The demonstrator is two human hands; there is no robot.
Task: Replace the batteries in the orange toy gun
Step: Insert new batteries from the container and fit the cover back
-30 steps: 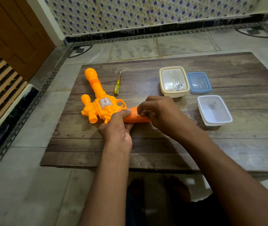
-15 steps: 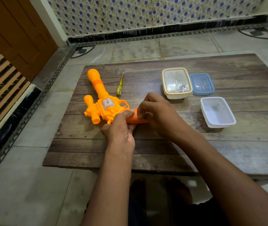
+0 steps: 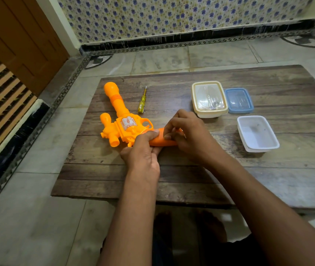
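Note:
The orange toy gun (image 3: 123,125) lies flat on the low wooden table (image 3: 191,169), barrel pointing to the far left. My left hand (image 3: 143,152) holds the gun where the body meets the grip, thumb on top. My right hand (image 3: 187,135) is closed over the orange grip, fingertips pressing on its upper side; what lies under those fingers is hidden. A yellow screwdriver (image 3: 142,101) rests on the table just right of the barrel. No batteries are visible.
A cream box with a clear lid (image 3: 209,98) and a blue lid (image 3: 239,100) sit at the back right. An open white tub (image 3: 257,133) stands right of my hands. Tiled floor surrounds the table; a wooden door is far left.
My right fingers have shifted slightly along the grip toward the left hand. The gun stays put; the view has drifted a little.

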